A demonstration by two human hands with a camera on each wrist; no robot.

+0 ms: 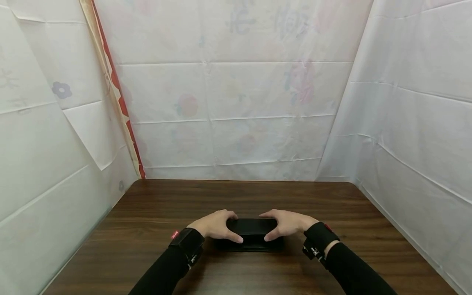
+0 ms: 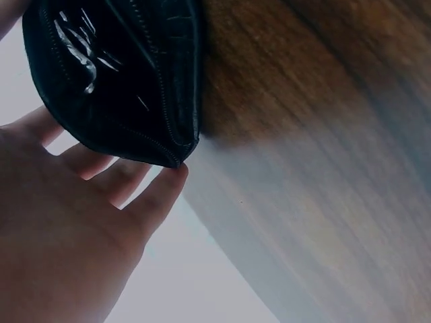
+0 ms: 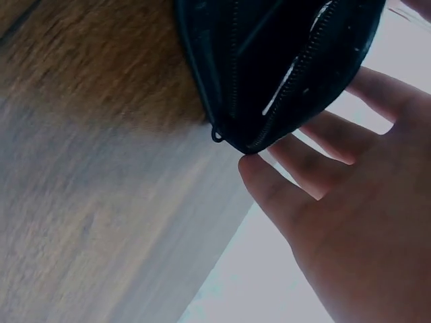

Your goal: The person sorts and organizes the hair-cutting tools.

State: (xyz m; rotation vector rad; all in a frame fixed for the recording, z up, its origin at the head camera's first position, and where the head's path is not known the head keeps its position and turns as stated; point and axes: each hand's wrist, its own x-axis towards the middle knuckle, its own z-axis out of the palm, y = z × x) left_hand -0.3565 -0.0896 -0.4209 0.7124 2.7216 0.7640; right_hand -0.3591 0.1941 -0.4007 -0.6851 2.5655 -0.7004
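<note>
A black zip pouch point(image 1: 252, 226) lies at the middle of the table, its mouth unzipped and spread. My left hand point(image 1: 214, 224) grips its left end, thumb on the near side and fingers on the far side. From the other end my right hand point(image 1: 289, 223) holds it in the same way. In the left wrist view, shiny silvery streaks point(image 2: 84, 59) show inside the pouch; what they are I cannot tell. A small zipper pull point(image 3: 216, 135) sticks out at the corner in the right wrist view, where the fingers point(image 3: 296, 161) stand against the pouch's outer side.
Dark wood grain covers the table point(image 1: 166, 196). White printed sheets hang around it, with a back sheet point(image 1: 236, 143), a left sheet point(image 1: 55, 164) and a right sheet point(image 1: 413, 143) close to the table's edges. Both wrists wear black straps.
</note>
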